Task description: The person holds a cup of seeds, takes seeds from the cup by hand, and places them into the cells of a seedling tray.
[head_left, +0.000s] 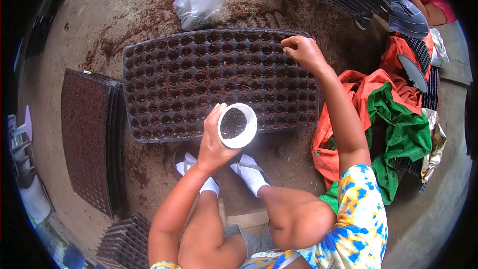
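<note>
Left hand (214,144): fingers clamped around a white cup (247,137), above the tray's near edge, about its middle; contents, small dark grains (232,121).
Cell tray (200,71): black, on the floor (84,35); dark soil, hollowed cell by cell.
Right hand (305,54): over the tray's far right corner; fingertips drawn close, cannot tell whether they meet or hold a grain.
Step in hand, as judged: setting grains into cells. Next move seems to call for a fine pinch over one cell, cup kept level.
Stacked trays (118,144): beside the tray's left edge, topmost soil-filled.
Orange sheeting (323,144), green sheeting (408,132): right edge.
Plastic bag (201,5): just beyond far edge.
Co-worker (409,16): beyond far right corner.
</note>
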`<state>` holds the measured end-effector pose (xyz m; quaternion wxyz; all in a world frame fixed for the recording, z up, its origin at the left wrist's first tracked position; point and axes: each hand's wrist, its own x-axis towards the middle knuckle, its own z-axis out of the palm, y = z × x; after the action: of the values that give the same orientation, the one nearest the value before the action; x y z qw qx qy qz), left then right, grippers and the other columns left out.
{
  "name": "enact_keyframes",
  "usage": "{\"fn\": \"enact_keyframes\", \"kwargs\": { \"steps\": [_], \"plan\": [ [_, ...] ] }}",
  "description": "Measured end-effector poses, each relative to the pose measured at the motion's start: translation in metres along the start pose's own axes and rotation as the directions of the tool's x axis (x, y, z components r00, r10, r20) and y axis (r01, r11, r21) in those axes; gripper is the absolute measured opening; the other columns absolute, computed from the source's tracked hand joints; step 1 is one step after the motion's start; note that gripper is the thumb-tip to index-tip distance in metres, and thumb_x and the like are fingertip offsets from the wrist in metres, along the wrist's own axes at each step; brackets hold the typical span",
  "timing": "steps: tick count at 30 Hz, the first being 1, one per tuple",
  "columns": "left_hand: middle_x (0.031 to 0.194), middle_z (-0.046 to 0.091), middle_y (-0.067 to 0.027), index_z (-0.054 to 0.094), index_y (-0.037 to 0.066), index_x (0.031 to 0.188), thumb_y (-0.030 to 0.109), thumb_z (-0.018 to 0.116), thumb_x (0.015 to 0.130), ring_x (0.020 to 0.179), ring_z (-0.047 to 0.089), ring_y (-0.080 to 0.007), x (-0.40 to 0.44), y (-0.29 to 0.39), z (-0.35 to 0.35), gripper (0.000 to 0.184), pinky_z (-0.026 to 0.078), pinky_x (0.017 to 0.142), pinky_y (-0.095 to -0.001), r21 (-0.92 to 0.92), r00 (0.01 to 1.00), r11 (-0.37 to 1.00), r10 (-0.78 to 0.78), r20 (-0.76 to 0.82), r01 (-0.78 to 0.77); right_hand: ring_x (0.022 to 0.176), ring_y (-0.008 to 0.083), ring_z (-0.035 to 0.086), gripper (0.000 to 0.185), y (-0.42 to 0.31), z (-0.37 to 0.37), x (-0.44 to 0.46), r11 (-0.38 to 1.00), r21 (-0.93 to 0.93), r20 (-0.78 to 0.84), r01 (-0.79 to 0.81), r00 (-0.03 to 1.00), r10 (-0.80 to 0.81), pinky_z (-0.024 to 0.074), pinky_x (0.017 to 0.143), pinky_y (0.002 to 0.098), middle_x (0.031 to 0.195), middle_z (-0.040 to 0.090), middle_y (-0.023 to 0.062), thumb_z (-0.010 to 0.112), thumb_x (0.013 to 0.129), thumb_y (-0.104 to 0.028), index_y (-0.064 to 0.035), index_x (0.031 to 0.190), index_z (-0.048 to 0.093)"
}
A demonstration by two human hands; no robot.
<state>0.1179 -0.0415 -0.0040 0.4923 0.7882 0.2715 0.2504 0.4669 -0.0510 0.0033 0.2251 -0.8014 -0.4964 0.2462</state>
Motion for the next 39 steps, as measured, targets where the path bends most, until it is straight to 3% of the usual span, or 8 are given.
{"fn": "enact_keyframes", "kwargs": {
  "steps": [2, 4, 6, 17, 26, 33, 34, 39],
  "plan": [
    [0.135, 0.044, -0.0198, 0.034, 0.001, 0.136, 0.017, 0.087, 0.06, 0.129, 0.04, -0.0394, 0.002, -0.001, 0.002, 0.094, 0.034, 0.108, -0.0447, 0.012, 1.0, 1.0, 0.01, -0.005, -0.01, 0.084, 0.0265, 0.068, 0.015, -0.041, -0.005, -0.029, 0.985, -0.007, -0.037, 0.172, 0.984, -0.172, 0.0532, 0.078, 0.0363, 0.089, 0.071, 0.0124, 0.068, 0.079, -0.012, -0.0047, 0.091, 0.072],
    [0.135, 0.044, -0.0199, 0.034, 0.001, 0.136, 0.017, 0.087, 0.06, 0.129, 0.04, -0.0397, 0.003, -0.002, 0.005, 0.094, 0.033, 0.108, -0.0454, 0.021, 1.0, 1.0, 0.016, -0.006, -0.016, 0.081, 0.025, 0.067, 0.015, -0.084, 0.004, -0.066, 0.907, 0.028, 0.192, 0.421, 0.888, -0.418, 0.0538, 0.073, 0.0335, 0.086, 0.069, 0.0119, 0.066, 0.076, -0.005, -0.0043, 0.09, 0.07],
    [0.136, 0.044, -0.0202, 0.034, 0.002, 0.136, 0.017, 0.087, 0.059, 0.129, 0.041, -0.0403, 0.005, 0.0, 0.009, 0.094, 0.033, 0.108, -0.0466, 0.037, 0.998, 0.997, 0.063, -0.001, -0.063, 0.082, 0.0283, 0.066, 0.02, -0.119, 0.027, -0.097, 0.838, -0.151, 0.524, 0.524, 0.761, -0.382, 0.0544, 0.071, 0.0376, 0.089, 0.067, 0.015, 0.064, 0.073, -0.007, -0.0013, 0.092, 0.067],
    [0.139, 0.041, -0.0208, 0.034, 0.002, 0.137, 0.016, 0.087, 0.054, 0.13, 0.039, -0.0414, 0.006, 0.002, 0.011, 0.099, 0.03, 0.108, -0.0482, -0.031, 0.998, 0.998, 0.063, 0.022, -0.063, 0.081, 0.0302, 0.067, 0.017, -0.127, 0.085, -0.115, 0.746, -0.094, 0.371, 0.659, 0.719, -0.588, 0.0555, 0.067, 0.0398, 0.083, 0.065, 0.0182, 0.063, 0.071, -0.008, 0.0026, 0.085, 0.063],
    [0.139, 0.041, -0.0198, 0.03, 0.002, 0.137, 0.018, 0.088, 0.06, 0.131, 0.039, -0.036, 0.004, -0.002, 0.003, 0.097, 0.03, 0.111, -0.0435, 0.027, 1.0, 0.999, 0.02, 0.004, -0.02, 0.075, 0.0301, 0.064, 0.011, -0.126, 0.052, -0.101, 0.843, 0.107, 0.143, 0.527, 0.831, -0.538, 0.0527, 0.064, 0.0401, 0.08, 0.061, 0.0117, 0.068, 0.077, -0.01, -0.0046, 0.084, 0.061],
    [0.14, 0.041, -0.0204, 0.029, 0.004, 0.14, 0.01, 0.085, 0.06, 0.129, 0.044, -0.0341, -0.004, -0.003, -0.004, 0.098, 0.033, 0.11, -0.0416, -0.028, 0.997, 0.998, -0.059, -0.044, 0.058, 0.075, 0.0164, 0.067, 0.019, -0.046, 0.002, -0.038, 0.961, 0.27, -0.019, -0.064, 0.997, 0.072, 0.0517, 0.071, 0.0312, 0.086, 0.071, 0.0115, 0.072, 0.081, -0.019, -0.0035, 0.092, 0.07],
    [0.14, 0.041, -0.0204, 0.029, 0.004, 0.14, 0.01, 0.085, 0.06, 0.129, 0.044, -0.0341, -0.003, -0.003, -0.004, 0.098, 0.033, 0.109, -0.0416, -0.033, 0.997, 0.998, -0.05, -0.051, 0.048, 0.073, 0.0091, 0.06, 0.017, -0.032, 0.0, -0.033, 0.965, 0.254, -0.065, -0.059, 0.995, 0.078, 0.0497, 0.068, 0.0283, 0.08, 0.068, 0.0026, 0.07, 0.084, -0.017, -0.0008, 0.091, 0.069],
    [0.139, 0.042, -0.0202, 0.029, 0.002, 0.139, 0.013, 0.087, 0.06, 0.129, 0.043, -0.0335, -0.005, -0.006, -0.009, 0.099, 0.032, 0.11, -0.0412, 0.015, 0.999, 1.0, -0.016, -0.052, 0.017, 0.075, 0.0122, 0.063, 0.017, 0.026, -0.014, -0.013, 0.946, 0.279, -0.169, -0.165, 0.961, 0.217, 0.0502, 0.069, 0.0293, 0.082, 0.07, 0.0077, 0.07, 0.083, -0.018, -0.0027, 0.09, 0.07]
  ]
}}
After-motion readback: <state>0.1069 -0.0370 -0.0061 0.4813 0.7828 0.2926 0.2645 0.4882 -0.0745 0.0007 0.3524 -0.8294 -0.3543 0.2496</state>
